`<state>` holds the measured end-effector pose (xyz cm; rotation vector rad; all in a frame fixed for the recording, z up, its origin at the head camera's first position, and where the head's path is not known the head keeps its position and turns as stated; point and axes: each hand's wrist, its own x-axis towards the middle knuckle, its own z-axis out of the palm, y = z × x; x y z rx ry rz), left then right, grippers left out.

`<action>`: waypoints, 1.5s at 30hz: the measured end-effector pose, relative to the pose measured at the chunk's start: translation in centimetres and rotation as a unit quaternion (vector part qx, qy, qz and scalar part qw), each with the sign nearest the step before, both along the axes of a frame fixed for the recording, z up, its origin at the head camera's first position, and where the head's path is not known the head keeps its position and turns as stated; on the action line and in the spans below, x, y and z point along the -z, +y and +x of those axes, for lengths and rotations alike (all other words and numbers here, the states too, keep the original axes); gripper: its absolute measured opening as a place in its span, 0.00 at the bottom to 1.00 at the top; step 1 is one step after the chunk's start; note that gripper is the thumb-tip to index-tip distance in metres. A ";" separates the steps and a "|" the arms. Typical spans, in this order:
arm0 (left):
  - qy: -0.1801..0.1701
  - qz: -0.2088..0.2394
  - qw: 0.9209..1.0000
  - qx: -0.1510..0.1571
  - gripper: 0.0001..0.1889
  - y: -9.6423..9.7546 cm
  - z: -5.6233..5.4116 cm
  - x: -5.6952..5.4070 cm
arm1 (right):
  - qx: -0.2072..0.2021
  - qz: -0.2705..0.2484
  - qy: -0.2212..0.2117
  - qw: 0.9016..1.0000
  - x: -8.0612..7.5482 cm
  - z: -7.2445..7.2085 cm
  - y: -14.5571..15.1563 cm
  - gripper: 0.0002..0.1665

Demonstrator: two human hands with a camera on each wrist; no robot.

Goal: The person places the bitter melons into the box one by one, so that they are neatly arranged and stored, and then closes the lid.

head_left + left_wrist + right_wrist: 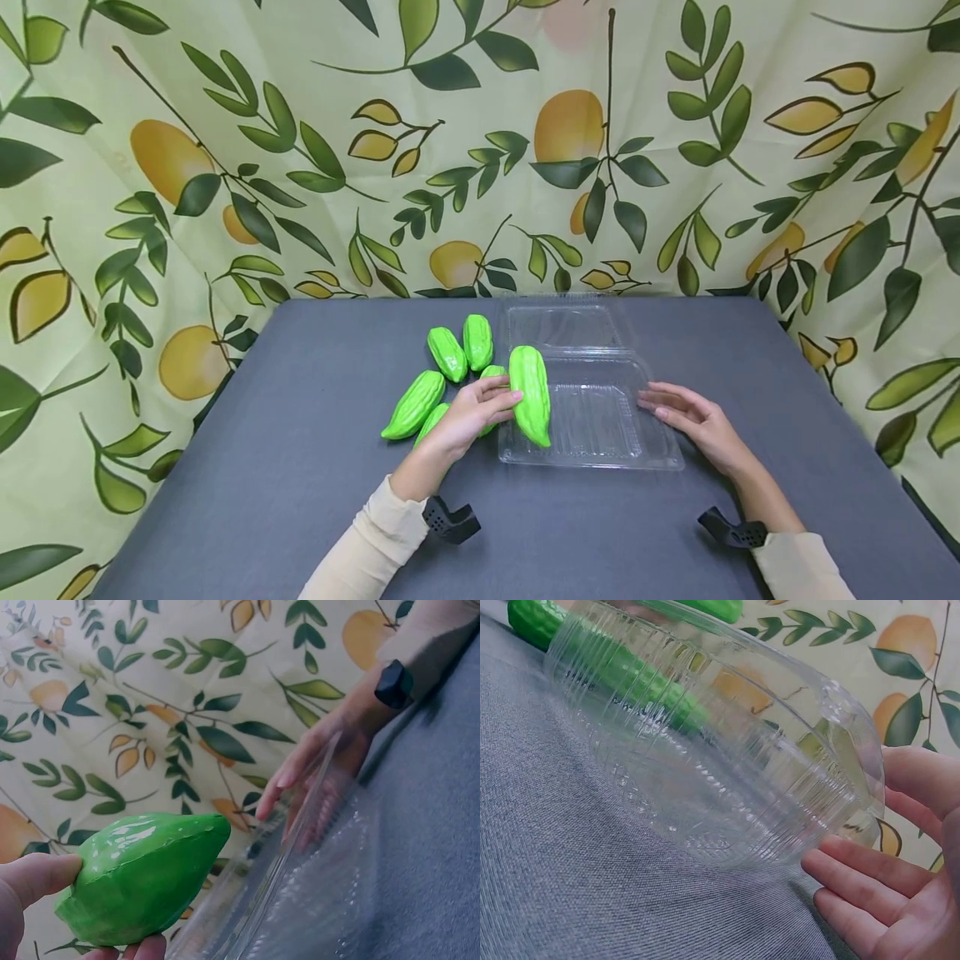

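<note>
Holding — L grip [476, 410]: 1 gourd [530, 396] | 5 others [447, 356] — tbl [300, 467] | 1 clr box [592, 421]

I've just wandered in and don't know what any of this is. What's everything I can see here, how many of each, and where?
Held vegetable: one, bright green, before the container's left side in the head view
Other vegetables: at least five, bright green, on the table left of the container; some partly hidden
Container: one, clear, on the table, its lid folded open toward the backdrop
Table: one, grey, beneath everything
Backdrop: cream, with green leaves and orange-yellow fruit, behind the table
Wrist devices: two, black, one per wrist
Sleeves: two, cream, on the forearms
Left hand: one, gripping the held vegetable
Right hand: one, at the container's right edge
</note>
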<state>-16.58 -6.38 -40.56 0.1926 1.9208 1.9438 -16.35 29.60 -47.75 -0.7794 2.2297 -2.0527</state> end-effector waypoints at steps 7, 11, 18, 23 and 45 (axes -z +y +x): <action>-0.002 0.010 1.000 0.010 0.32 0.7 -0.2 0.1 | -0.010 -0.017 0.009 1.000 -0.2 0.0 -0.2 0.24; 0.000 0.013 1.000 0.012 0.32 1.1 -0.3 0.1 | -0.014 -0.024 0.017 0.999 -0.4 0.0 -0.2 0.24; -0.005 0.015 1.000 0.015 0.31 2.3 -0.4 -0.1 | -0.002 -0.004 0.015 1.000 -0.5 0.0 -0.2 0.23; -0.005 0.013 1.000 0.011 0.30 3.0 -0.5 0.1 | 0.010 0.016 0.010 1.000 -0.4 -0.1 -0.1 0.24; -0.017 0.020 1.000 0.012 0.27 6.1 -0.3 0.4 | 0.006 0.003 0.009 1.000 -0.3 0.1 -0.4 0.24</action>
